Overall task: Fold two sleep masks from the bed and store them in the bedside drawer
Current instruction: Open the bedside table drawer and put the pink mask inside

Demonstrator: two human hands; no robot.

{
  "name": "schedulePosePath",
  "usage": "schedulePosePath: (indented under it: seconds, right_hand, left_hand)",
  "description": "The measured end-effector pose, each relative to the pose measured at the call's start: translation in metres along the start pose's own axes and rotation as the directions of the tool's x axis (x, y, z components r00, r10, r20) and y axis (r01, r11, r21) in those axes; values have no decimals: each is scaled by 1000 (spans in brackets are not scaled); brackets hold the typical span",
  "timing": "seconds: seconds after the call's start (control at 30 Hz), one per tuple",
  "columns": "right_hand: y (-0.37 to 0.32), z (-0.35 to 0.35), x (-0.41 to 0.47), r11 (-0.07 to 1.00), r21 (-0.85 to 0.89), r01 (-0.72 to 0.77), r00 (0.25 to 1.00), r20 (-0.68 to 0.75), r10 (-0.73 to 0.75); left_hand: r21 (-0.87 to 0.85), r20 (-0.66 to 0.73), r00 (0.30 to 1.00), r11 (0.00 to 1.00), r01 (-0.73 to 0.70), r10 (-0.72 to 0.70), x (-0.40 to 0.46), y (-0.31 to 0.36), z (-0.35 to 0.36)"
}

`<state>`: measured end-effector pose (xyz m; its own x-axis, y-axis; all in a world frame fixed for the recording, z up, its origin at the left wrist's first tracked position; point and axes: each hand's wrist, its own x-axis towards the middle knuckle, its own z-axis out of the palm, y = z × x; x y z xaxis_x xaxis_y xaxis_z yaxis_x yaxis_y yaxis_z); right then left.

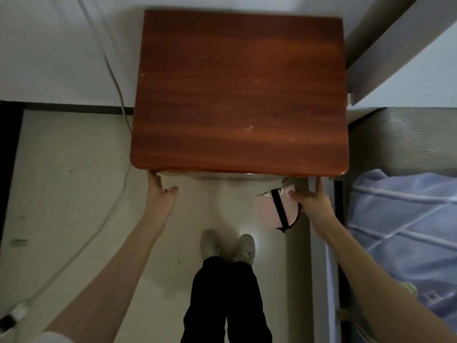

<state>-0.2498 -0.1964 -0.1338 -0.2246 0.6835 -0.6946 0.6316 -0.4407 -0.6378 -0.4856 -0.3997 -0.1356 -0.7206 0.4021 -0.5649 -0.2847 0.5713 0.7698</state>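
Observation:
I look straight down on a reddish-brown wooden bedside table (237, 95). Both my hands reach under its front edge. My left hand (160, 194) has its fingers tucked under the left front corner and its thumb sticking out. My right hand (312, 201) reaches under the right front corner, and a pink sleep mask (270, 214) with a black strap hangs from it between thumb and palm. A pale strip of the drawer front (222, 175) shows just below the tabletop edge. How far the drawer stands open is hidden. A second mask is not in sight.
The bed with a blue checked cover (405, 238) lies at the right, its grey headboard (400, 137) beyond. A white cable (116, 184) runs down the wall and across the pale floor at the left. My shoes (227, 246) stand below the table.

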Motion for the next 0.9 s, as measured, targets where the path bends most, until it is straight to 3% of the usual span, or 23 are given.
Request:
schedulePosePath:
  seconds: [0.17,0.47,0.63,0.9]
  right_hand:
    - [16,-2,17,998,65,18,1000,-15,-17]
    - [24,-15,0,998,-47,31,999,-8,-32]
    - [45,-22,-25,998,-61,-8,998,63,11]
    - [70,-21,-30,983,-115,-144,983,99,155]
  left_hand:
    - [-130,-47,998,991,-39,34,8,-7,1]
    - [-175,123,992,984,34,-13,-9,-10,-19]
    - [-109,-36,998,993,49,-53,-40,-29,-12]
    - [-81,-82,990,990,112,-118,-46,-51,-6]
